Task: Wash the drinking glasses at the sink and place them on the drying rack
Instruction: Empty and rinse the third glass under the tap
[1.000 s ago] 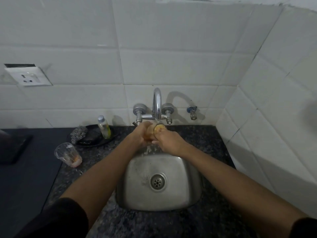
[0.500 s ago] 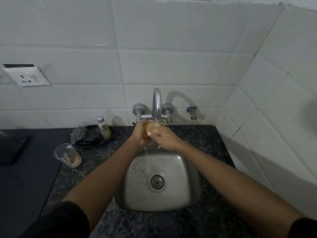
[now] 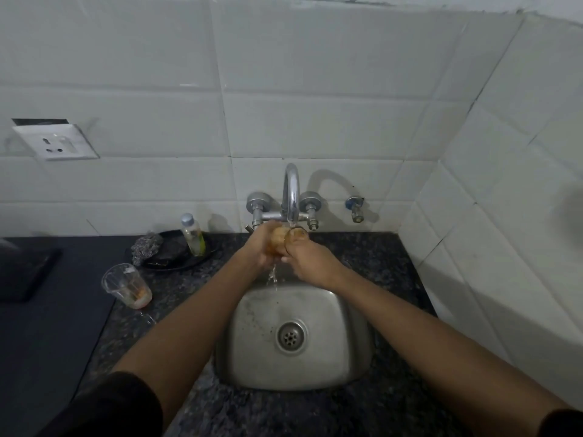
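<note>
At the frame's center, under the faucet, your left hand and right hand both curl around a glass above the sink. A second glass stands at left on the counter.

**Clearances around the sink**

Small square steel sink basin: open below the hands. Curved chrome tap spout with its two side valves crowds the back edge. Left counter: clear plastic tumbler with orange residue, dark oval dish carrying steel scrubber and small clear bottle. Right: white tiled side wall close by.
</note>
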`<state>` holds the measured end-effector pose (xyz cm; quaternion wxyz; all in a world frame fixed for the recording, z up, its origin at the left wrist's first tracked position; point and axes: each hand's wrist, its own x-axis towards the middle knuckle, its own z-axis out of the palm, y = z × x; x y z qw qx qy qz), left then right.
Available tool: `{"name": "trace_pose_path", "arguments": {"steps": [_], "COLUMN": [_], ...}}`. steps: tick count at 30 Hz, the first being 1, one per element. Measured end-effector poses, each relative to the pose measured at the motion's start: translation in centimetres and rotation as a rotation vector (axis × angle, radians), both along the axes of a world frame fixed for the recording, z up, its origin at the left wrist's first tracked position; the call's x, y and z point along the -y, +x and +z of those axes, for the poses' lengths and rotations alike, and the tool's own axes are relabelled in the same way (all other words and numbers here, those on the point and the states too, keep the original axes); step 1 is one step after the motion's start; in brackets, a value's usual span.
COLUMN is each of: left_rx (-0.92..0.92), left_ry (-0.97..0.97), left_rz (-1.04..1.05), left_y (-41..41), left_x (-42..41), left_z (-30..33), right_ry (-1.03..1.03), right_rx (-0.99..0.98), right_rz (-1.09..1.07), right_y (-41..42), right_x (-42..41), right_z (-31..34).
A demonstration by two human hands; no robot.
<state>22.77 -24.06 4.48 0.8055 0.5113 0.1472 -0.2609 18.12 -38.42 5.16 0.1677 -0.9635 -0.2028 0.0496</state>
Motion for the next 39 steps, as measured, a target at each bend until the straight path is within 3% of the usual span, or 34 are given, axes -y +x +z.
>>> {"name": "trace_pose_path", "arguments": {"steps": [2,4,6,8,10,12,17,20,26,30,35,39], "left_rx": [0.045,0.071,0.053,0.031,0.005,0.001,-0.021,-0.002,0.062,0.082,0.239,0.359], "left_ry": [-0.04,-0.117,-0.153,-0.141,-0.115,-0.112,-0.121,-0.135,-0.117,-0.036,0.113,0.181], "left_rz": [0.065,0.067,0.064,0.056,0.06,0.097,0.221,0.302,0.437,0.54,0.554,0.528], "left_y": [-0.4,-1.1,-1.3,-1.1,-1.1,-1.2,-1.9,-1.5,-1.4,-1.9,-2.0,-1.9], "left_x": [0.4,0.7,0.6,0.2,-0.1,0.0,0.8,0.6,0.5,0.1,0.1,0.1], "left_z": [-0.1,-0.5,-0.6,-0.5,-0.3,-0.3,-0.7,-1.1,-0.9,-0.6,-0.1,0.9], "right_ry": [0.363,0.538,0.393,0.086,-0.022,0.18,1.133,1.308,1.09,1.005,0.784,0.563], "right_rx": [-0.195,-0.31,-0.155,0.04,0.048,-0.092,-0.617,-0.711,-0.422,-0.34,-0.216,0.084], "right_rz": [-0.089,-0.198,-0.117,0.052,0.094,-0.007,-0.378,-0.49,-0.765,-0.801,-0.595,-0.243], "right_y": [-0.4,0.0,0.1,-0.3,-0.6,-1.0,-1.2,-1.4,-0.7,-1.7,-2.2,-3.2], "right_x": [-0.8,-1.9,-1.9,-1.2,-0.2,-0.4,-2.3,-2.1,-0.6,0.7,1.7,2.0], "right_z": [0.2,0.2,0.5,0.2,-0.4,-0.9,0.0,0.8,-0.3,-0.5,-1.5,-2.0]}}
